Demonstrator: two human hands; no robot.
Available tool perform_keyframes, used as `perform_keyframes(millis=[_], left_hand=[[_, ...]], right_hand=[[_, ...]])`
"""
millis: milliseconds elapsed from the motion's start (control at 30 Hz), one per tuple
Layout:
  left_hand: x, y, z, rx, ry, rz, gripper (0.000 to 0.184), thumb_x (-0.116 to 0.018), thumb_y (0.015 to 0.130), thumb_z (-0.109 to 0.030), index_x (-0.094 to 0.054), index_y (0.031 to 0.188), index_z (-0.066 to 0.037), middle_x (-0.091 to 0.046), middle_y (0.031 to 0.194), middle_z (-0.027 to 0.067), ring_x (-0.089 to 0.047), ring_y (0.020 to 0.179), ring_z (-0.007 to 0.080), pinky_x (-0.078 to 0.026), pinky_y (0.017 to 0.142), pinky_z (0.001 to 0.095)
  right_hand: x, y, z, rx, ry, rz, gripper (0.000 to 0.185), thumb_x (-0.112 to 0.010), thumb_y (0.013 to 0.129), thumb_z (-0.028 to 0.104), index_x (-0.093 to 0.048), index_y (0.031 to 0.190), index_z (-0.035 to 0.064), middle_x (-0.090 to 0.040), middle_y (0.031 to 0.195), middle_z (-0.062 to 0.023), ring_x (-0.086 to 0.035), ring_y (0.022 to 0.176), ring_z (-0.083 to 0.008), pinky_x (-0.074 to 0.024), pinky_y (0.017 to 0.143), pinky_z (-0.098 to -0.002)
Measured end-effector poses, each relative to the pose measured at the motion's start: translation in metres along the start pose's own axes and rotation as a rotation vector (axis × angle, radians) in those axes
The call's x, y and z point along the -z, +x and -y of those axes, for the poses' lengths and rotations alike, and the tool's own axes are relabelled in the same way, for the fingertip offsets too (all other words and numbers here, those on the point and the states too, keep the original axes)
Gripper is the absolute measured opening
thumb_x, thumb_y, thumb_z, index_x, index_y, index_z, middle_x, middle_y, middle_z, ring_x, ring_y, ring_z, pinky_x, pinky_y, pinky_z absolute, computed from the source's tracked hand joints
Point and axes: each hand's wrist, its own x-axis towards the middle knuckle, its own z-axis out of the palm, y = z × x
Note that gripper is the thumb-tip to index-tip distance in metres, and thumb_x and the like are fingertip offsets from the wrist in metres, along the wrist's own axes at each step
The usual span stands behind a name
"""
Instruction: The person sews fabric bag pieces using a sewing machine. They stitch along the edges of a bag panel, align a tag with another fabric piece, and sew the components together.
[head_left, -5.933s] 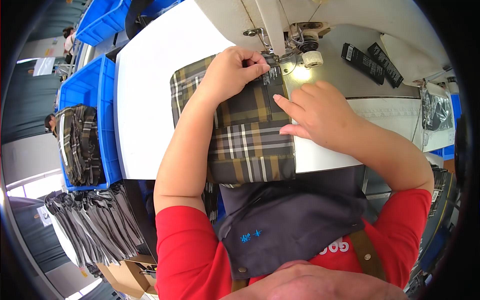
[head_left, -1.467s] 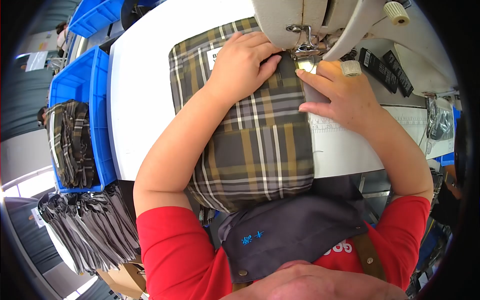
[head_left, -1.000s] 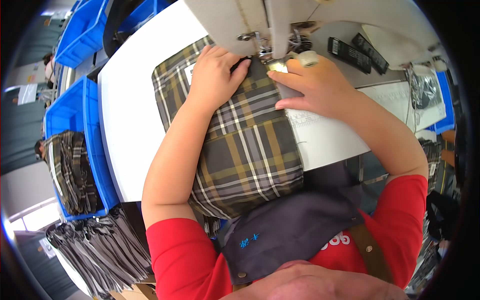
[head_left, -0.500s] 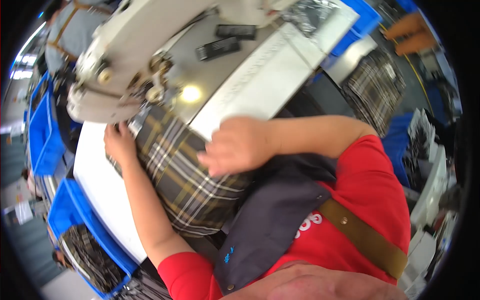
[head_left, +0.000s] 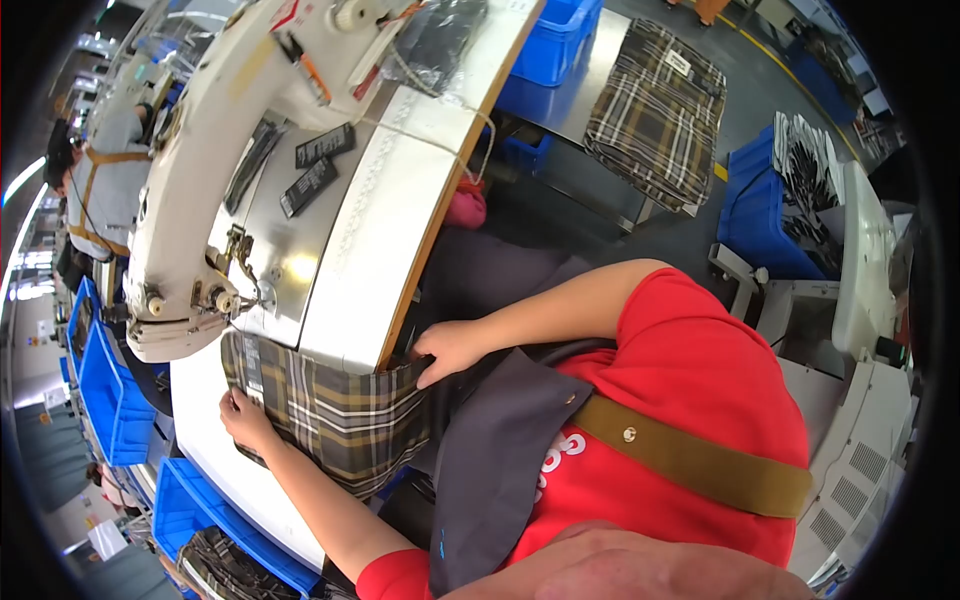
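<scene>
Right now the plaid cloth (head_left: 345, 415) lies between both hands, over the near edge of the white table (head_left: 365, 260); the left hand (head_left: 248, 422) grasps its left side, the right hand (head_left: 452, 350) pinches its right end.

A white desk (head_left: 350, 310) with a wooden edge carries a white sewing machine (head_left: 182, 200). On its grey metal plate (head_left: 312, 232) lie two black printed rectangular labels (head_left: 325, 147), close together. A clear plastic bag (head_left: 437, 45) lies near a pale cord (head_left: 425, 136); brown-black plaid fabric (head_left: 350, 410) partly rests on the desk.
</scene>
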Motion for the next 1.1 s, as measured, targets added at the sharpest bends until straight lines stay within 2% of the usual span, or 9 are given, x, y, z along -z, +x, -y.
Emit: perform_keyframes(millis=[233, 400, 533, 733, 800, 833, 867, 933, 1100], left_hand=[[0.029, -0.072, -0.017, 0.130, -0.566, -0.006, 0.026, -0.060, 0.109, -0.024, -0.063, 0.120, -0.001, -0.067, 0.105, 0.0076, -0.061, 0.092, 0.0169, -0.051, 0.082, 0.0329], [0.060, -0.161, -0.140, -0.073, -0.881, 0.446, 0.021, -0.058, 0.106, -0.002, -0.058, 0.127, -0.002, -0.067, 0.115, 0.0042, -0.061, 0.106, 0.0120, -0.048, 0.096, 0.0267], [0.049, -0.220, -0.249, -0.180, -0.953, 1.014, 0.032, -0.065, 0.100, -0.003, -0.062, 0.131, 0.001, -0.072, 0.118, 0.0067, -0.067, 0.104, 0.0142, -0.054, 0.093, 0.0306], [-0.029, -0.322, -0.394, -0.242, -0.971, 1.613, 0.025, -0.071, 0.099, -0.012, -0.073, 0.118, 0.003, -0.074, 0.111, 0.0029, -0.066, 0.099, 0.0110, -0.052, 0.090, 0.0292], [-0.053, -0.344, -0.427, -0.266, -0.864, 1.696, 0.022, -0.073, 0.098, -0.017, -0.077, 0.107, 0.003, -0.075, 0.099, 0.0005, -0.065, 0.090, 0.0092, -0.051, 0.081, 0.0286], [-0.073, -0.346, -0.436, -0.260, -0.714, 1.800, 0.033, -0.072, 0.100, -0.018, -0.070, 0.124, 0.005, -0.074, 0.113, 0.0051, -0.066, 0.100, 0.0110, -0.051, 0.089, 0.0278], [-0.076, -0.352, -0.444, -0.270, -0.782, 1.821, 0.040, -0.070, 0.102, -0.018, -0.063, 0.134, 0.004, -0.072, 0.123, 0.0084, -0.065, 0.110, 0.0132, -0.049, 0.095, 0.0278], [-0.082, -0.357, -0.448, -0.279, -0.838, 1.848, 0.048, -0.068, 0.103, -0.018, -0.055, 0.145, 0.004, -0.069, 0.133, 0.0117, -0.064, 0.119, 0.0154, -0.048, 0.102, 0.0277], [-0.110, -0.323, -0.389, -0.205, -0.769, 1.733, 0.054, -0.065, 0.106, -0.024, -0.047, 0.155, -0.010, -0.065, 0.143, 0.0111, -0.056, 0.138, 0.0175, -0.041, 0.102, 0.0240]], right_hand=[[0.061, -0.069, 0.011, 0.065, 0.054, -0.083, 0.047, -0.072, 0.091, 0.040, -0.072, 0.106, -0.0043, -0.073, 0.099, -0.0273, -0.071, 0.094, -0.0426, -0.0546, 0.084, -0.0485], [0.199, -0.203, 0.053, -0.202, -0.129, -0.293, 0.042, -0.076, 0.091, 0.029, -0.070, 0.121, -0.0009, -0.076, 0.104, -0.0160, -0.072, 0.097, -0.0231, -0.0563, 0.084, -0.0387], [0.303, -0.304, 0.071, -0.277, -0.522, -0.550, 0.046, -0.077, 0.087, 0.026, -0.068, 0.125, 0.0002, -0.070, 0.122, -0.0157, -0.066, 0.112, -0.0266, -0.0519, 0.097, -0.0391], [0.450, -0.364, 0.078, -1.146, -1.213, -0.547, 0.045, -0.077, 0.078, 0.023, -0.077, 0.123, 0.0194, -0.076, 0.119, -0.0125, -0.072, 0.115, -0.0323, -0.0599, 0.091, -0.0474], [0.489, -0.402, 0.043, -0.643, -1.360, -0.651, 0.035, -0.074, 0.079, 0.022, -0.078, 0.113, 0.0170, -0.077, 0.110, -0.0152, -0.073, 0.106, -0.0354, -0.0598, 0.087, -0.0492], [0.514, -0.431, 0.009, -0.166, -1.357, -0.696, 0.034, -0.074, 0.080, 0.023, -0.078, 0.112, 0.0147, -0.077, 0.108, -0.0171, -0.074, 0.105, -0.0356, -0.0599, 0.086, -0.0493], [0.542, -0.420, -0.019, -0.165, -1.356, -0.698, 0.034, -0.074, 0.080, 0.023, -0.078, 0.112, 0.0147, -0.077, 0.108, -0.0171, -0.074, 0.105, -0.0356, -0.0599, 0.086, -0.0493], [0.572, -0.392, -0.084, -0.976, -1.514, -0.896, 0.039, -0.078, 0.078, 0.025, -0.077, 0.114, 0.0106, -0.076, 0.108, -0.0208, -0.074, 0.106, -0.0348, -0.0603, 0.086, -0.0481], [0.461, -0.361, -0.108, -1.037, -1.474, -0.819, 0.025, -0.063, 0.091, 0.010, -0.069, 0.115, 0.0129, -0.070, 0.112, -0.0129, -0.069, 0.113, -0.0330, -0.0606, 0.086, -0.0472]])
